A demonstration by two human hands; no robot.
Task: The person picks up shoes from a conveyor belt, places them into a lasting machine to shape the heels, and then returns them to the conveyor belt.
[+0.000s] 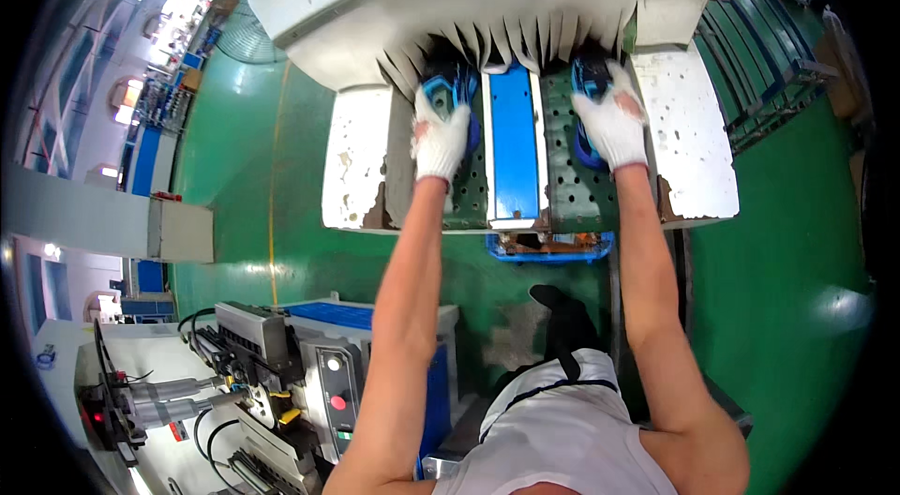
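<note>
Both my hands wear white knit gloves, worn or stained in patches, and reach forward to the strip curtain (506,40) of a white machine. My left hand (439,139) is closed on a blue and black shoe (462,82) lying on the left perforated green belt. On the right belt, my right hand (614,125) grips a second blue and black shoe (589,78). The far ends of both shoes reach the dark gaps under the curtain strips. My gloves cover part of each shoe.
A blue divider (515,148) runs between the two belts, with chipped white side panels (694,139) outside. Below the machine's front edge sits a blue basket (553,256). A control machine (328,382) stands lower left; a metal rack (759,54) stands at right.
</note>
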